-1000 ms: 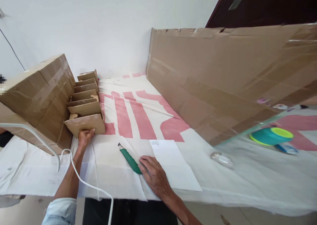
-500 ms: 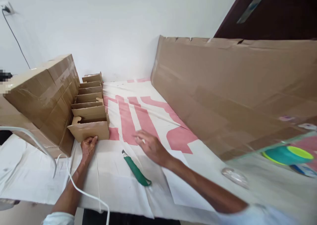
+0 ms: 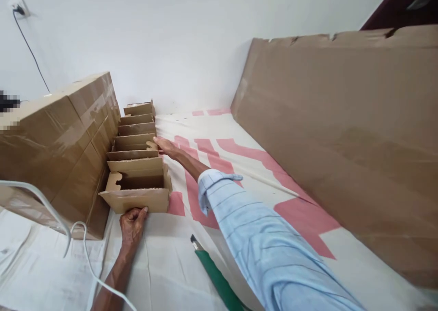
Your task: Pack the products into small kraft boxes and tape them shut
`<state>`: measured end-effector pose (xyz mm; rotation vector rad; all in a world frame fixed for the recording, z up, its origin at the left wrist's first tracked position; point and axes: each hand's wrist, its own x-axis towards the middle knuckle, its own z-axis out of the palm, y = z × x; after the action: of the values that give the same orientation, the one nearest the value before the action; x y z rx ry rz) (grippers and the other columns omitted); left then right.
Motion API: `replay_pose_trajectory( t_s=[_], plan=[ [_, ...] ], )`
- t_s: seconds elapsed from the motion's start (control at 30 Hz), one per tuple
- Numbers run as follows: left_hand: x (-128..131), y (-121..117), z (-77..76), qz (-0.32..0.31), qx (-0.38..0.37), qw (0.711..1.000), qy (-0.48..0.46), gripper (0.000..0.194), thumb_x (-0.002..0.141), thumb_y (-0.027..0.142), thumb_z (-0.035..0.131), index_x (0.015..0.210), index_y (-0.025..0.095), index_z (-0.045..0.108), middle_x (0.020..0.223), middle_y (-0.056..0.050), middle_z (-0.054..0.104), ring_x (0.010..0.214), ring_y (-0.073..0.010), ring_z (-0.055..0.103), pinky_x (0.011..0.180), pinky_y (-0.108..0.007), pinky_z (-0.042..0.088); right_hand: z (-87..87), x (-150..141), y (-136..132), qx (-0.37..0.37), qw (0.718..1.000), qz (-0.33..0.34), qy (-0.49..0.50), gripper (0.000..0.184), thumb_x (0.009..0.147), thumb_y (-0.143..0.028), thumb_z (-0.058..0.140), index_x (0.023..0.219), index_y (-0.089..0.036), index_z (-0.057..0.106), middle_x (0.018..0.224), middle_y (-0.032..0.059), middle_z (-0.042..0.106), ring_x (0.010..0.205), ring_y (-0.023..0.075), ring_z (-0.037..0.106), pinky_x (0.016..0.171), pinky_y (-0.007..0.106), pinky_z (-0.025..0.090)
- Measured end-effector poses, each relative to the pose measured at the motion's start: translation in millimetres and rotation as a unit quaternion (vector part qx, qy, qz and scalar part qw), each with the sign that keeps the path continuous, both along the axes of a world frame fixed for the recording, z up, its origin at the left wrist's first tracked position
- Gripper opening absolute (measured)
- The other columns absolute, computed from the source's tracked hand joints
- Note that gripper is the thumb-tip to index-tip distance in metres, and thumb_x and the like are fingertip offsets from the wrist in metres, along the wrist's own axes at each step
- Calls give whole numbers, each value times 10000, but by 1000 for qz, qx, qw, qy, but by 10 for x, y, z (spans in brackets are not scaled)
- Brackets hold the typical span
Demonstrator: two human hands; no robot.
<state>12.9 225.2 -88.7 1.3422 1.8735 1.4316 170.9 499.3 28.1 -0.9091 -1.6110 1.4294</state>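
Observation:
A row of folded cardboard pieces (image 3: 137, 165) stands upright like dividers beside a large taped cardboard box (image 3: 58, 137). My left hand (image 3: 132, 222) presses against the front face of the nearest piece, fingers curled on its lower edge. My right hand (image 3: 166, 145) reaches far forward, fingers stretched flat against the right side of the middle pieces, holding nothing. Its light blue striped sleeve (image 3: 260, 247) crosses the lower middle. A green-handled utility knife (image 3: 215, 274) lies on the cloth near the front, untouched.
A big flat cardboard sheet (image 3: 342, 137) leans along the right side. The table is covered with a white cloth bearing red shapes (image 3: 205, 151). A white cable (image 3: 78, 242) loops at the lower left. A wall socket with a black cord (image 3: 20, 9) is at the top left.
My right hand left the green knife, lifted and reached forward to the side of the cardboard row. My left hand stayed at the front piece. The view shifted closer and leftward.

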Motion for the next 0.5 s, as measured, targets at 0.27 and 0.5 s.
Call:
replay_pose_trajectory(
  t_s=[0.27,0.5],
  plan=[
    [20,-31,41,-3,-8,1000,25,518,885,616,685,569,207,709,585,-26,697,609,-185,642,654,-277,503,-14,-122,253,91,995,9,-39,493,834,-616,838,1021,-169,748,1071,100,800,1127,305,681,1058,443,528],
    [7,-49,-1,-10,-9,1000,18,486,904,579,707,604,198,736,615,-19,707,633,-180,655,665,-271,499,-128,-135,334,91,995,36,-23,453,856,-555,855,1083,-177,752,1132,106,804,1145,297,687,1098,471,512]
  ],
)
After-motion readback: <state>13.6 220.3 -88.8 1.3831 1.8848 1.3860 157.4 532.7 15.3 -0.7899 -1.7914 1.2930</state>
